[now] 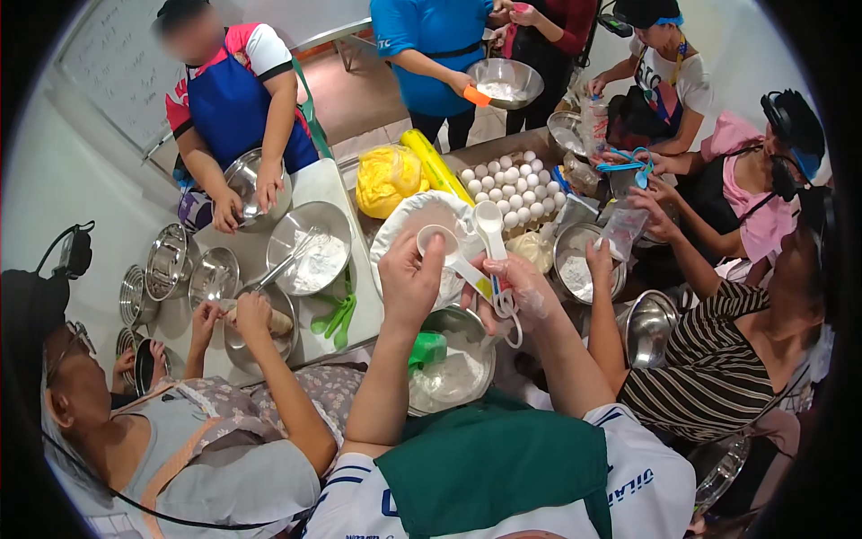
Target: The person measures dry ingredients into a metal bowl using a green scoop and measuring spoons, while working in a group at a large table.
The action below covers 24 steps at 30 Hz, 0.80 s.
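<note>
My left hand (412,279) grips a white plastic measuring spoon (452,261) by its round bowl, with the thumb pressed over the cup. My right hand (525,291) holds the spoons' handles. A second white measuring spoon (490,222) stands up from it, and smaller looped handles (506,311) dangle below the fingers. White powder clings to the right hand. Beneath both hands is a steel mixing bowl (486,377) containing white powder (454,381) and a green plastic scoop (428,348). Just beyond my hands lies an open white sack (397,219), partly hidden by them.
Past the sack are a yellow plastic bag (390,180), a yellow roll (436,165) and a tray of eggs (515,185). A bowl with a whisk (289,259) and green measuring spoons (337,316) occupy the white table at left. Co-workers stand close on both sides, one handling a bowl (589,232).
</note>
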{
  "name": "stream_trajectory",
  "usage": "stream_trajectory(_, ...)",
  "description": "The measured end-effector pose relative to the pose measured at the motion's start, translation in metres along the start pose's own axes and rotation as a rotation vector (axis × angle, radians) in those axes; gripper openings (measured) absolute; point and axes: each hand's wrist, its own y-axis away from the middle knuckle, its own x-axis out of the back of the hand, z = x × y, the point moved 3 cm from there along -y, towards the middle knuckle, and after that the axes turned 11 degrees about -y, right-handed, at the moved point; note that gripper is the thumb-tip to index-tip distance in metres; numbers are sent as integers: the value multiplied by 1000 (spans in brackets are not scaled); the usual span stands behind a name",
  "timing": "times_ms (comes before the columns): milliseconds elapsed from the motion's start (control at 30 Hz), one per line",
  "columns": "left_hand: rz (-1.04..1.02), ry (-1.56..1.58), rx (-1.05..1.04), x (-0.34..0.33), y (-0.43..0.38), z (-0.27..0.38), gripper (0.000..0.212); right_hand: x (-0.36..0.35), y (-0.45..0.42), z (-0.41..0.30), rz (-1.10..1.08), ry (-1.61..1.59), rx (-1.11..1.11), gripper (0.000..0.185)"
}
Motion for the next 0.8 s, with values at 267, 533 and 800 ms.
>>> stream_trajectory(267,9,119,200,8,3,-21,22,-1,6,-5,9,-102,159,32)
stream_trajectory(533,168,143,230,31,-2,-29,22,24,8,-23,-278,209,605,28)
stream_trajectory(800,250,2,-97,37,-13,35,25,62,45,-66,-259,143,621,31)
